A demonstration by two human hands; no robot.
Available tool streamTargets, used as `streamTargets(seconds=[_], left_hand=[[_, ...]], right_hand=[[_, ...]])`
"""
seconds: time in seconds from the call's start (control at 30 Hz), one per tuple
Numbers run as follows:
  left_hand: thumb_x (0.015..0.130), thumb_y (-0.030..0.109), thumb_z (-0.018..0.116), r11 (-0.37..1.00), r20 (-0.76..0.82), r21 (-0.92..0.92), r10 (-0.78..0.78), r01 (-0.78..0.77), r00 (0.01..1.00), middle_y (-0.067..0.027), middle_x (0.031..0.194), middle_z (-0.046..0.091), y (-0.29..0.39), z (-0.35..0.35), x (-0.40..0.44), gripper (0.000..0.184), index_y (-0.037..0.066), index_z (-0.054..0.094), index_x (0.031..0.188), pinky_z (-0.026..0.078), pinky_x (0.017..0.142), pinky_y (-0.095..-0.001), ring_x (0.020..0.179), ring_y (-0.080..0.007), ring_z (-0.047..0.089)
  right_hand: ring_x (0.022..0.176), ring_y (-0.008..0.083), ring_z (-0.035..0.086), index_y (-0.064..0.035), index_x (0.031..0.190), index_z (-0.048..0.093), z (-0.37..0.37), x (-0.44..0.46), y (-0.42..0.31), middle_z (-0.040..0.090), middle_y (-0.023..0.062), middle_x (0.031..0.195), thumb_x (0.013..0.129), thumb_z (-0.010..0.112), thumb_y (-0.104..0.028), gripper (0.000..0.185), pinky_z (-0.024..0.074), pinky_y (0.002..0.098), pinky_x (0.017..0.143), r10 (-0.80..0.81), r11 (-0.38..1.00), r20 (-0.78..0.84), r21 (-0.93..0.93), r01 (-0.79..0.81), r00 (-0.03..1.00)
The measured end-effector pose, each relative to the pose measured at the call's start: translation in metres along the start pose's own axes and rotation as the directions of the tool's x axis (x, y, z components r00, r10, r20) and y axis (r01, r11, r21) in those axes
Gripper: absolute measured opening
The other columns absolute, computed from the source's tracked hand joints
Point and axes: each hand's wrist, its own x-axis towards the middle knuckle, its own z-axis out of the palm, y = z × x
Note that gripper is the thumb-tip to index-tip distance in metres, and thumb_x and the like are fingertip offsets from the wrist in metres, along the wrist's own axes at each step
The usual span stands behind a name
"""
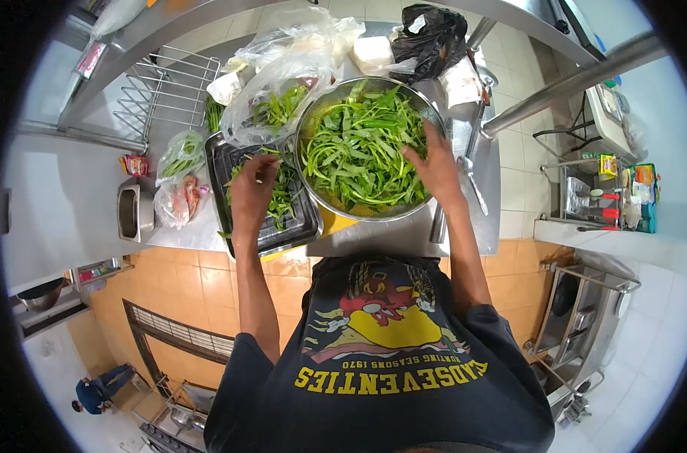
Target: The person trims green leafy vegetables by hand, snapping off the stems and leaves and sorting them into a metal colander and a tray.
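A large metal mesh colander heaped with leafy green stems stands on the steel table in front of me. My right hand is at its right rim, thumb and fingers apart against the greens. Left of the colander lies a black tray holding a smaller scatter of green leaves. Over this tray is my left hand, its fingers curled together. Whatever those fingertips may hold is too small to make out.
Clear plastic bags with greens and a black plastic bag sit behind the colander. To the left are a wire rack, bagged vegetables and a steel pan. A metal utensil lies at right. Another person is far off.
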Motion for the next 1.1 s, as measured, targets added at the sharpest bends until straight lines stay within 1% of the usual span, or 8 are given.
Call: streamTargets(seconds=[0.1,0.23,0.37,0.67,0.77,0.83,0.93,1.1], left_hand=[[0.091,0.014,0.068,0.997,0.086,-0.062,-0.036,0.041,0.996,-0.0116,0.086,0.07,0.014,0.016,-0.001,0.016,0.004,0.069,0.103,0.051,0.067,-0.0308,0.069,-0.0188,0.065],[0.091,0.013,0.067,0.992,0.084,-0.106,0.076,-0.067,0.994,-0.0132,0.087,0.069,0.027,0.035,-0.005,0.016,0.004,0.068,0.105,0.051,0.067,-0.0325,0.072,-0.02,0.064],[0.093,0.013,0.065,0.974,0.091,-0.228,0.009,0.012,0.996,-0.0142,0.091,0.069,0.032,0.051,-0.004,0.021,0.005,0.066,0.113,0.051,0.07,-0.0337,0.075,-0.0224,0.065],[0.092,0.017,0.066,0.949,0.197,-0.091,0.315,-0.303,0.928,-0.0158,0.113,0.067,0.049,0.076,-0.006,0.035,0.008,0.063,0.125,0.052,0.081,-0.037,0.095,-0.0319,0.065],[0.091,0.017,0.067,0.965,0.235,-0.093,0.26,-0.244,0.937,-0.0165,0.105,0.068,0.053,0.082,0.0,0.029,0.006,0.066,0.118,0.051,0.081,-0.0382,0.092,-0.0341,0.065],[0.091,0.02,0.067,0.98,0.218,-0.119,0.18,-0.157,0.959,-0.0179,0.099,0.068,0.056,0.082,0.005,0.026,0.003,0.069,0.111,0.05,0.081,-0.041,0.089,-0.0353,0.064],[0.091,0.018,0.068,0.951,0.099,-0.299,0.119,-0.084,0.988,-0.0166,0.094,0.07,0.076,0.069,0.014,0.022,0.002,0.071,0.105,0.05,0.079,-0.0357,0.085,-0.0266,0.066],[0.09,0.014,0.071,0.899,-0.016,-0.427,0.099,-0.096,0.995,-0.0139,0.093,0.071,0.093,0.052,0.024,0.018,0.002,0.072,0.104,0.05,0.077,-0.0304,0.085,-0.0165,0.065]], right_hand=[[0.114,0.041,0.053,-0.0018,0.135,0.05,0.018,-0.003,-0.004,0.057,0.0243,0.123,0.087,0.071,-0.025,0.058,0.0405,0.0524,0.099,-0.025,0.987,0.126,-0.152,0.045,0.992],[0.113,0.0364,0.052,-0.0067,0.133,0.053,0.018,-0.012,-0.029,0.058,0.017,0.114,0.083,0.07,-0.012,0.053,0.0375,0.0561,0.099,-0.233,0.972,0.169,0.0,0.236,0.958],[0.108,0.0316,0.054,-0.0095,0.128,0.059,0.009,-0.017,-0.048,0.057,0.0148,0.108,0.082,0.07,-0.01,0.048,0.0404,0.0454,0.099,-0.366,0.926,0.174,0.164,0.34,0.914],[0.122,0.0414,0.05,-0.0046,0.144,0.039,0.016,0.0,0.002,0.049,0.0238,0.129,0.078,0.079,-0.031,0.082,0.0419,0.0448,0.103,-0.144,0.989,0.186,-0.013,0.149,0.972],[0.123,0.0439,0.05,-0.0089,0.14,0.043,0.019,-0.002,0.005,0.047,0.0282,0.133,0.076,0.078,-0.031,0.076,0.0436,0.0449,0.103,-0.1,0.993,0.342,0.091,0.073,0.934],[0.111,0.0413,0.056,-0.0092,0.133,0.049,0.012,0.001,-0.004,0.052,0.0224,0.121,0.081,0.071,-0.014,0.057,0.0485,0.0432,0.094,-0.16,0.981,0.259,0.15,0.124,0.952],[0.098,0.0301,0.059,-0.01,0.124,0.06,-0.009,0.012,-0.019,0.057,0.0132,0.11,0.082,0.066,0.002,0.043,0.0486,0.0332,0.087,-0.138,0.953,0.175,0.291,0.082,0.975],[0.109,0.0352,0.058,-0.0073,0.128,0.059,-0.043,0.021,-0.042,0.06,0.0181,0.118,0.083,0.071,-0.011,0.046,0.045,0.0408,0.096,-0.228,0.926,0.131,0.334,0.173,0.965]])
